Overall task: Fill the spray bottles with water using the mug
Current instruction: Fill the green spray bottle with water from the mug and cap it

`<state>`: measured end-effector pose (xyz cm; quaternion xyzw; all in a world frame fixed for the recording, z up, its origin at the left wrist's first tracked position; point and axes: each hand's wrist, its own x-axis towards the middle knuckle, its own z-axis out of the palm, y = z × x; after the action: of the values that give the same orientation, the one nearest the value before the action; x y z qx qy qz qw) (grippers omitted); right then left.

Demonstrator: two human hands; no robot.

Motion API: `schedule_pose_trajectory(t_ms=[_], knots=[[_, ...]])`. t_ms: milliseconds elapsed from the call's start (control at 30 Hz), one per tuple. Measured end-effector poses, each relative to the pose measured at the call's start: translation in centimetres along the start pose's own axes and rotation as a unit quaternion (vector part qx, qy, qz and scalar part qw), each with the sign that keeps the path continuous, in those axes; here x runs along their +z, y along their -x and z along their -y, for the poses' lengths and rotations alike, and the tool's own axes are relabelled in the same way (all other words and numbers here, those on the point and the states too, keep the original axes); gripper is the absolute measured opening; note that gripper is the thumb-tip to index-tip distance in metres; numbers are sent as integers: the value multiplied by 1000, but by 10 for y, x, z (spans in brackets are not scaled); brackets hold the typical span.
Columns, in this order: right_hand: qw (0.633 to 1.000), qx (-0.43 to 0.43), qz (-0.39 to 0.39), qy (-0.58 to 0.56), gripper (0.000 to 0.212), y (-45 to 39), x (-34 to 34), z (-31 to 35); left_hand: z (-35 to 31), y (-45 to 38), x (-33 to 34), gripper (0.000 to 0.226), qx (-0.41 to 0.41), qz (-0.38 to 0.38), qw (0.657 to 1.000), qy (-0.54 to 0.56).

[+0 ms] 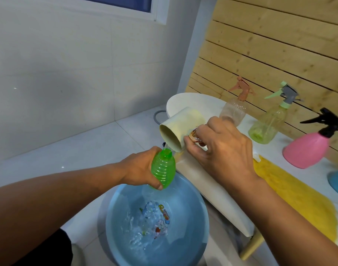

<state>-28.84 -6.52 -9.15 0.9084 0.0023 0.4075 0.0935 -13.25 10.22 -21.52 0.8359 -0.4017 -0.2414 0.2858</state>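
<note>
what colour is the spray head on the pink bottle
Black: the pink bottle on the table carries a black spray head, seen in the head view.

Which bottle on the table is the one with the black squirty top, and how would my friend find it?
Start at the wooden slat wall and look down to the white table in front of it, where spray bottles stand in a row. The pink bottle is near the right end, past the clear one with a peach top and the pale green one. It alone is solid pink with a black trigger.
</note>
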Motion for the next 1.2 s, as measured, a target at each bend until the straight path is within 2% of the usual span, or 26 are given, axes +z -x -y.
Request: schedule_pose_trajectory(t_ms=[100,233,333,400,600,767,833,933,1000,1033,1067,1133,1200], knots=[[1000,15,11,3,35,0,2,0,2,0,0,105,5,-5,1000,24],[987,144,72,-28,38,4,5,-2,2,-1,0,94,15,-15,996,81],[953,254,145,-83,43,9,12,-6,1,-1,-3,87,24,-27,993,115],[934,292,185,-92,45,13,18,-8,3,-2,-5,86,23,-34,990,134],[881,341,316,-88,45,32,45,-6,13,1,-9,82,18,-37,992,121],[803,390,431,-133,51,67,109,-15,24,3,-8,84,11,-25,995,92],[769,383,491,-141,53,88,136,-17,27,3,-8,85,17,-28,995,92],[734,344,569,-140,42,121,162,-8,28,2,-9,87,20,-39,995,90],[734,291,602,-120,46,147,176,-1,29,1,-9,92,19,-55,994,90],[727,292,612,-114,49,157,182,3,30,0,-9,93,16,-63,994,92],[730,286,612,-100,47,168,190,3,30,0,-10,93,15,-70,993,93],[766,262,583,-60,34,183,198,6,33,-1,-10,91,12,-81,992,92],[776,246,579,-37,27,191,202,9,35,-2,-12,89,8,-89,991,98]])
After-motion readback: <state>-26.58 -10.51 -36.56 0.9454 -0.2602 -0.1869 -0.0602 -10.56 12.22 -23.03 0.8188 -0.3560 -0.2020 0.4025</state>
